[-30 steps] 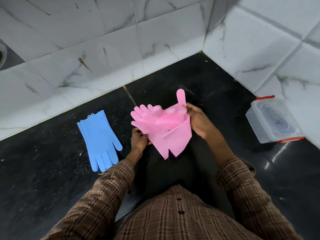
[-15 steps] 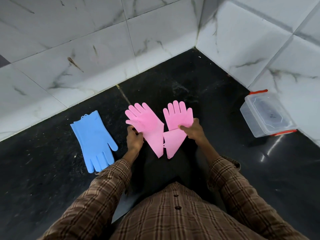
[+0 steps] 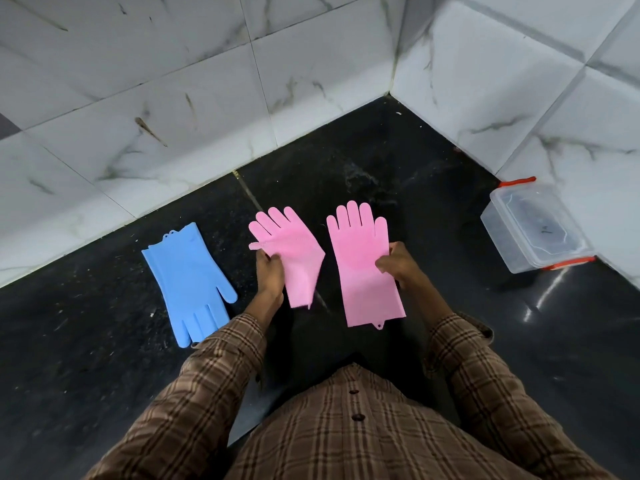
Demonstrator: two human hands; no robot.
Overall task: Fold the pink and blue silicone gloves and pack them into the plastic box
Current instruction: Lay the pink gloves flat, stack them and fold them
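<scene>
Left hand (image 3: 269, 271) gripping one pink silicone glove (image 3: 289, 252) at its edge, right hand (image 3: 396, 263) pinching a second pink silicone glove (image 3: 363, 271), both held apart above the black floor (image 3: 398, 168). Blue silicone glove (image 3: 190, 278) flat on the floor near the left wall. Lidded clear plastic box (image 3: 533, 228) against the right wall.
</scene>
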